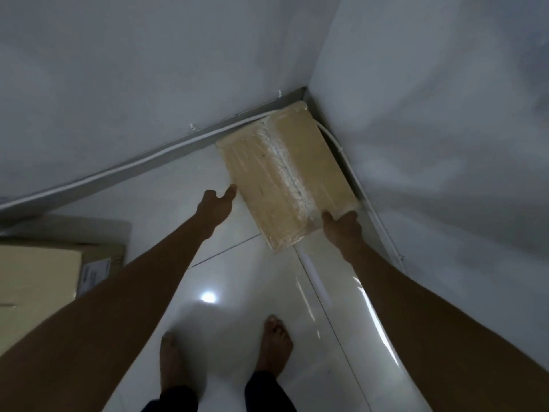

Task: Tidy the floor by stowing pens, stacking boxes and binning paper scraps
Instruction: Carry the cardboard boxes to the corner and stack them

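A brown cardboard box, taped along its middle with clear tape, sits in the corner where the two white walls meet. My left hand is at the box's left edge, fingers apart, with a fingertip at or just touching the side. My right hand rests on the box's near right corner with the thumb over the top edge; whether the fingers grip it is hidden. No pens or paper scraps are in view.
A larger cardboard box with a white label stands at the left edge. A white cable runs along the skirting behind the box. My bare feet stand on glossy white floor tiles.
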`<state>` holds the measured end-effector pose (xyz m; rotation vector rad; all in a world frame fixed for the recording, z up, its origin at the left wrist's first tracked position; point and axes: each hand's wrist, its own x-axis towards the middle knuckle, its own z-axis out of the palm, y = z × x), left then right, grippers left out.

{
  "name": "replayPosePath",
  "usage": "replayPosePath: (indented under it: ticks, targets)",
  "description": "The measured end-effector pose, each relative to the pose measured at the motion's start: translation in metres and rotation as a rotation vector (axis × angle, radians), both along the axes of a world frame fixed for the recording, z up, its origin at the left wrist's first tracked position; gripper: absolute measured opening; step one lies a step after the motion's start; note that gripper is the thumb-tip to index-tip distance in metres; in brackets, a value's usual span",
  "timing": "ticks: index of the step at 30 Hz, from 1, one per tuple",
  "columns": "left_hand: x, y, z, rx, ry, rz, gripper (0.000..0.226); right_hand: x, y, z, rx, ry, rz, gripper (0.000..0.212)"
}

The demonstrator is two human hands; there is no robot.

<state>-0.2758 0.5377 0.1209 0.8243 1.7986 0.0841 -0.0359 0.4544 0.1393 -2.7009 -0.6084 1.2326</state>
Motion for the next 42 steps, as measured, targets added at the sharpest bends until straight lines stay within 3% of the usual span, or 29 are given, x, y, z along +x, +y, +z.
replayPosePath:
  ticks: [9,17,23,31,36,42]
  targets:
    - [-0.058,-0.057,0.136,0.169,0.198,-0.273,0.069,-0.034,-0.016,0.143,0.109,-0.122,0.629,0.079]
    - [-0.109,-0.108,0.272,0.076,0.281,-0.236,0.063,-0.059,-0.036,0.259,0.124,0.023,0.674,0.079]
    - [-0.141,-0.151,0.338,0.042,0.269,-0.160,0.062,-0.076,-0.037,0.320,0.140,0.030,0.726,0.078]
    - [-0.204,-0.226,0.381,0.007,0.234,-0.045,0.047,-0.130,-0.057,0.363,0.164,0.048,0.793,0.075]
    - [-0.255,-0.288,0.395,-0.035,0.200,0.098,0.065,-0.187,-0.090,0.383,0.172,0.055,0.882,0.077]
    - [-0.331,-0.351,0.421,0.003,0.111,0.209,0.059,-0.270,-0.132,0.403,0.204,0.083,1.004,0.078]
